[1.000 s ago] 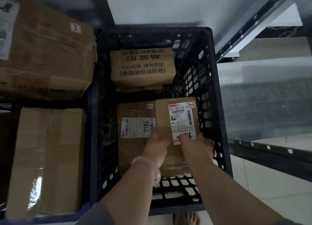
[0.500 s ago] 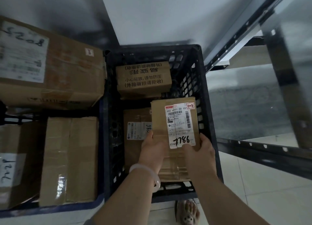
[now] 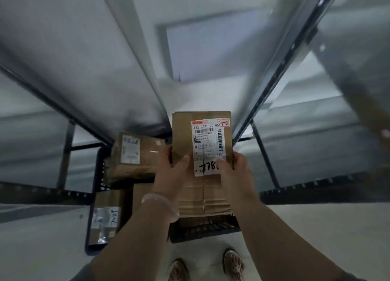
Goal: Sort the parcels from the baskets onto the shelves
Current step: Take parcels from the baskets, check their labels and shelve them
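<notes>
A brown cardboard parcel with a white label, hand-marked 7786 and 1-2, is held up in front of me, well above the dark crate on the floor. My left hand grips its left edge, thumb across the front. Gripping its right edge is my right hand, whose thumb covers part of the label. A pale bracelet sits on my left wrist.
A blue basket at left holds several labelled cardboard boxes, one stacked on top. Metal shelf racks with dark frames rise on both sides and ahead, blurred. My sandalled feet stand on the pale floor below.
Both hands have lifted the parcel out of the dark crate and raised it. The view has swung up from the crate toward the shelves.
</notes>
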The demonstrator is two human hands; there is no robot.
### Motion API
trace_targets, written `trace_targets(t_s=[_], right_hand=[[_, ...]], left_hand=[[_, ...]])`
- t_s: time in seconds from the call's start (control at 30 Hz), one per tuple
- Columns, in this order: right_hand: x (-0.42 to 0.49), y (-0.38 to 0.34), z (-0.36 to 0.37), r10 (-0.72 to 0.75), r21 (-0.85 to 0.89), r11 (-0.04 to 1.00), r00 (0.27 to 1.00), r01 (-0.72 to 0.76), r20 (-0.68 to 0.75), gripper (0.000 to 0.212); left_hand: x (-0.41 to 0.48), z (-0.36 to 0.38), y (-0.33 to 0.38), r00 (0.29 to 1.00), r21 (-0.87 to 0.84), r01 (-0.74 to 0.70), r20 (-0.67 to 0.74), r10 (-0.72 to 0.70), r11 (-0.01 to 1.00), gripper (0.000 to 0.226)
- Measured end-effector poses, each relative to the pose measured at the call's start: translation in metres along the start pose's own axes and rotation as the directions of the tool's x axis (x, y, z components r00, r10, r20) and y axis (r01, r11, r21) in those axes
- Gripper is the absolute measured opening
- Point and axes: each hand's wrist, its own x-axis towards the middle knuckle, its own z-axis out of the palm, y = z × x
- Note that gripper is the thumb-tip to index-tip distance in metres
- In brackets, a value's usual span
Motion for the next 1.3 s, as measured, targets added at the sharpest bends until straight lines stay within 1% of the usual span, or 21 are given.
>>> trace_targets(t_s=[0.1, 0.2, 0.27, 0.33, 0.4, 0.47, 0.5, 0.57, 0.67, 0.73, 0.8, 0.83, 0.97, 1.07, 1.17, 1.3], right_hand=[[-0.052, -0.061, -0.024, -0.099, 0.018, 0.995, 0.995, 0.099, -0.003, 0.043], [-0.098, -0.112, -0.052, -0.198, -0.004, 0.98, 0.98, 0.198, -0.014, 0.027], [-0.125, -0.138, -0.072, -0.274, -0.013, 0.962, 0.961, 0.273, -0.043, 0.035], [-0.15, -0.159, -0.091, -0.327, -0.014, 0.945, 0.942, 0.327, -0.076, 0.044], [-0.174, -0.173, -0.109, -0.377, -0.028, 0.926, 0.922, 0.377, -0.088, 0.046], [-0.198, -0.183, -0.125, -0.431, -0.049, 0.902, 0.898, 0.429, -0.087, 0.04], [-0.21, -0.187, -0.133, -0.458, -0.055, 0.889, 0.884, 0.455, -0.093, 0.039], [-0.235, -0.192, -0.147, -0.5, -0.051, 0.866, 0.861, 0.497, -0.096, 0.038], [-0.277, -0.189, -0.172, -0.545, -0.034, 0.839, 0.836, 0.544, -0.067, 0.039], [-0.306, -0.177, -0.193, -0.579, -0.035, 0.815, 0.814, 0.578, -0.044, 0.04], [-0.334, -0.158, -0.216, -0.599, -0.038, 0.801, 0.799, 0.598, -0.057, 0.042], [-0.347, -0.147, -0.229, -0.604, -0.042, 0.797, 0.793, 0.603, -0.073, 0.043], [-0.401, -0.106, -0.289, -0.603, -0.051, 0.795, 0.779, 0.605, -0.172, 0.038], [-0.435, -0.079, -0.342, -0.579, -0.041, 0.803, 0.762, 0.595, -0.29, 0.038], [-0.463, -0.054, -0.394, -0.539, -0.029, 0.817, 0.746, 0.575, -0.392, 0.037], [-0.494, -0.029, -0.454, -0.511, -0.002, 0.806, 0.693, 0.592, -0.509, 0.039]], left_hand=[[-0.049, -0.007, 0.065, 0.995, -0.04, -0.086, 0.057, 0.088, 0.996, 0.042], [-0.094, -0.009, 0.119, 0.97, -0.027, -0.203, 0.128, 0.205, 0.979, 0.057], [-0.122, -0.008, 0.147, 0.947, -0.023, -0.269, 0.176, 0.268, 0.963, 0.058], [-0.147, -0.009, 0.168, 0.931, -0.04, -0.305, 0.198, 0.307, 0.951, 0.062], [-0.172, -0.011, 0.183, 0.905, -0.048, -0.362, 0.219, 0.364, 0.931, 0.058], [-0.199, -0.013, 0.193, 0.872, -0.024, -0.428, 0.251, 0.42, 0.904, 0.047], [-0.213, -0.015, 0.197, 0.862, -0.024, -0.445, 0.262, 0.435, 0.895, 0.042], [-0.245, -0.017, 0.203, 0.845, -0.032, -0.471, 0.269, 0.462, 0.881, 0.038], [-0.296, -0.017, 0.202, 0.83, -0.015, -0.511, 0.254, 0.497, 0.86, 0.04], [-0.332, -0.013, 0.196, 0.813, 0.002, -0.542, 0.255, 0.524, 0.84, 0.037], [-0.368, -0.004, 0.183, 0.789, 0.024, -0.57, 0.296, 0.539, 0.821, 0.034], [-0.384, 0.003, 0.176, 0.775, 0.02, -0.584, 0.312, 0.55, 0.812, 0.037], [-0.451, 0.045, 0.15, 0.74, -0.001, -0.606, 0.368, 0.564, 0.796, 0.04], [-0.497, 0.084, 0.138, 0.703, -0.018, -0.601, 0.463, 0.54, 0.799, 0.042], [-0.54, 0.127, 0.132, 0.622, -0.051, -0.627, 0.569, 0.538, 0.778, 0.042], [-0.588, 0.179, 0.124, 0.52, -0.082, -0.653, 0.674, 0.525, 0.753, 0.038]])
